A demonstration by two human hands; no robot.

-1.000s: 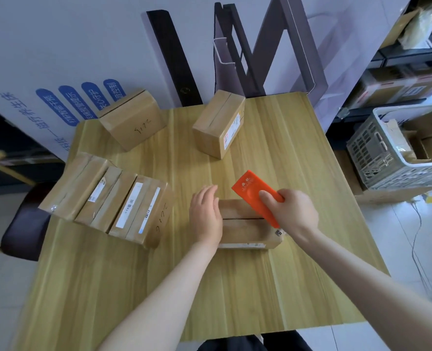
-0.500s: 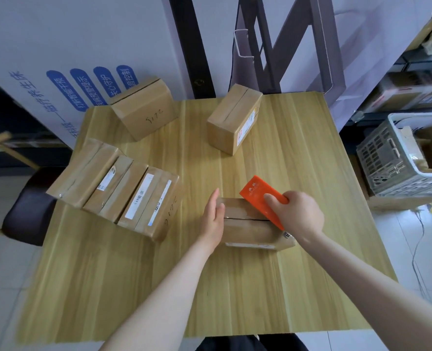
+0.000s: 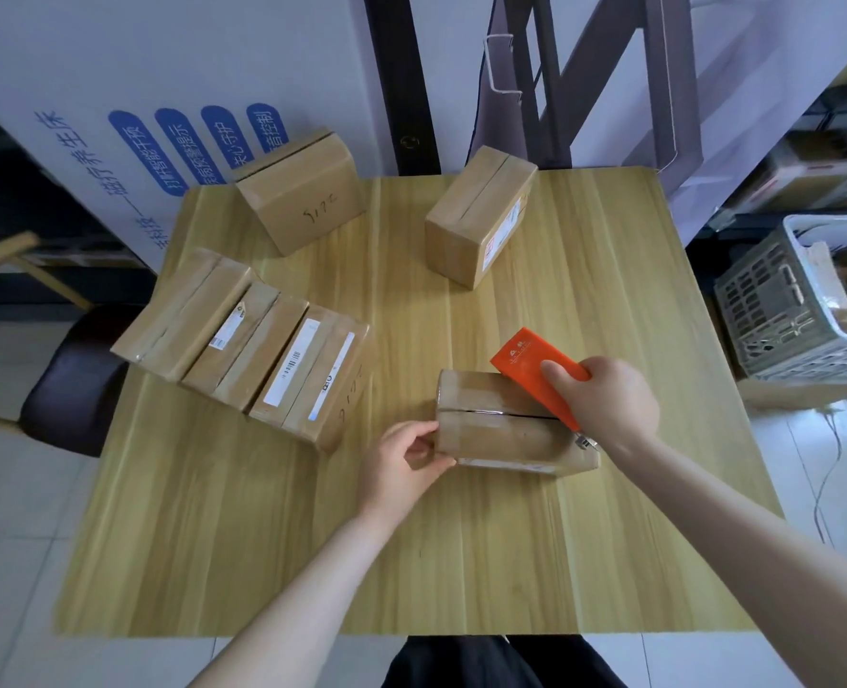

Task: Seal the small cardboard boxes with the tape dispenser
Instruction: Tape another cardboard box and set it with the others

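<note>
A small cardboard box [image 3: 503, 429] lies on the wooden table [image 3: 411, 548] in front of me, its top seam dark and running left to right. My right hand [image 3: 607, 402] grips an orange tape dispenser [image 3: 535, 369] that rests on the box's right end, its metal tip at the right edge. My left hand [image 3: 404, 461] holds the box's left end, thumb and fingers against that face.
A row of several taped boxes [image 3: 247, 340] lies at the left. Two more boxes stand at the back, one marked box [image 3: 305, 191] and one labelled box [image 3: 481, 223]. A grey plastic basket [image 3: 789, 310] sits off the table's right edge, a dark stool [image 3: 71, 384] at the left.
My left hand slid off the box's top down to its left end. The right hand and dispenser stayed at the right end of the box.
</note>
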